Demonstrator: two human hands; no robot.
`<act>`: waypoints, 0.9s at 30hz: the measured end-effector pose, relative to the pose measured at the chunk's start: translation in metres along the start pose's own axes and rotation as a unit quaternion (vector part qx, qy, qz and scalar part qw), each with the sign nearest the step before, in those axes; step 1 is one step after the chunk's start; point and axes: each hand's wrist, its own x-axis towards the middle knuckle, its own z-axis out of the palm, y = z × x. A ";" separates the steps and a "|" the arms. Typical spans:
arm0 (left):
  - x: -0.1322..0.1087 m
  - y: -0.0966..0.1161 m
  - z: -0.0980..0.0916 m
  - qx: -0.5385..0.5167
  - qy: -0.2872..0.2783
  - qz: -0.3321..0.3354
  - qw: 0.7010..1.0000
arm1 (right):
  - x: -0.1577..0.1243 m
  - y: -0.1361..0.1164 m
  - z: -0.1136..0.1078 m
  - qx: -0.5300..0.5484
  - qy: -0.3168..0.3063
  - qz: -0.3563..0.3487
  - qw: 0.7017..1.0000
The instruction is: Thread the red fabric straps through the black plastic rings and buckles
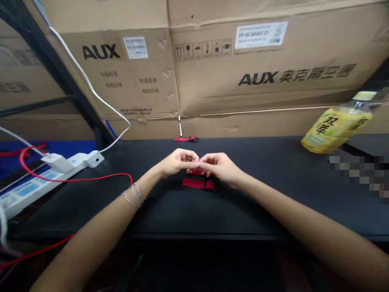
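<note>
Black table [258,211] (red strap [197,183] under hands [179,162])

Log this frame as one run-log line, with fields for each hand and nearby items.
left hand: above red strap, fingertips meeting other hand | right hand: above strap, grip unclear | nearby: buckled strap; bottle; power strip

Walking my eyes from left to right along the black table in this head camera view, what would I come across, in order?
White power strip → left hand → right hand → yellow-labelled plastic bottle
</note>
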 end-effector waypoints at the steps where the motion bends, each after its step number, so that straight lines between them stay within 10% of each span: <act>1: 0.000 0.000 0.000 -0.001 -0.002 0.000 1.000 | 0.000 0.000 0.000 0.003 -0.005 0.001 1.000; 27: 0.001 -0.002 0.002 0.010 0.040 0.005 0.999 | 0.000 0.003 0.001 0.063 0.011 0.050 0.997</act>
